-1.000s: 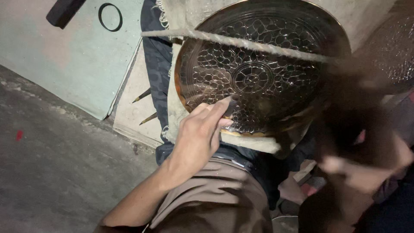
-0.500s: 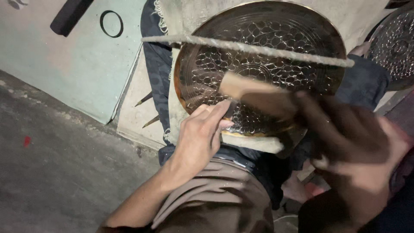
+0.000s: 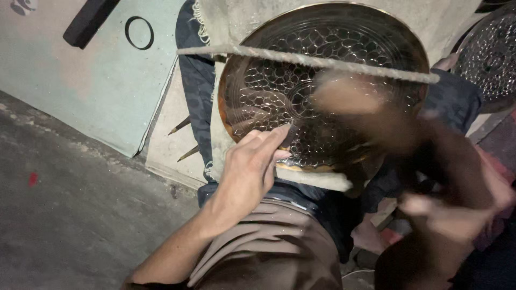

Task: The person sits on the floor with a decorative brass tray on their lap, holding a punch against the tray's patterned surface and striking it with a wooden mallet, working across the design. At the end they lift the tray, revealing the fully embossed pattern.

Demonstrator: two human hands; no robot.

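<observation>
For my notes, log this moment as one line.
left hand: fingers pinching a small tool on patterned brass plate | right hand: blurred, gripping mallet over plate | rope across plate

Around you: grey concrete floor [image 3: 59, 225], rough and dim, lower left of the frame, with one small red spot [image 3: 33, 179]. Pale green board [image 3: 91, 80] lying flat, upper left, bearing a black ring [image 3: 139, 33] and a dark bar [image 3: 88, 21]. Light low and warm.
</observation>
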